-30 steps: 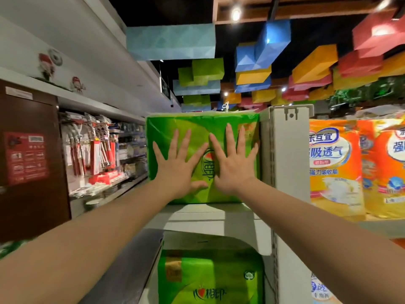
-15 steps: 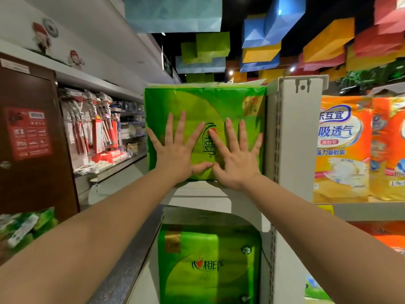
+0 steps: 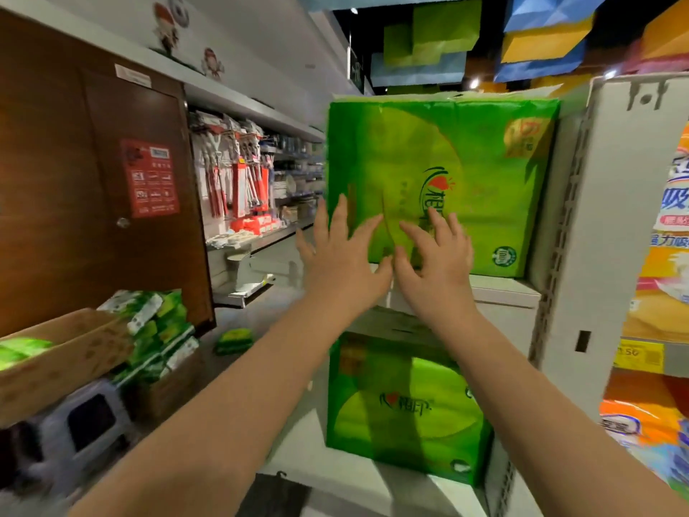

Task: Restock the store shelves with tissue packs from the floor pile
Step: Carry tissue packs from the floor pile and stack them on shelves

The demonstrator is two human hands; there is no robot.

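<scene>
Upper pack: one big green tissue pack stands upright on the upper shelf board, close against the white upright post. I'd call this one placed.
Left hand: the left hand is spread, fingers straight, its tips over the pack's lower left corner. It grips nothing; the blur hides whether it touches.
Right hand: the right hand is just beside it, fingers loosely bent and fanned over the lower front of the pack, pinching nothing. Contact can't be told for sure.
Lower pack: a second green pack of the same brand sits on the shelf below.
Count on shelves: two green packs in view, one per level.
Still to do: by the brown door, smaller green packs are heaped beside a cardboard box, too jumbled to count, and one small green pack lies alone on the floor. My guess is that the restocking is far from finished.
Neighbours: orange packs fill the bay to the right, at least three, cut off by the frame edge.
Further off: hanging red-and-white goods line the far wall.
</scene>
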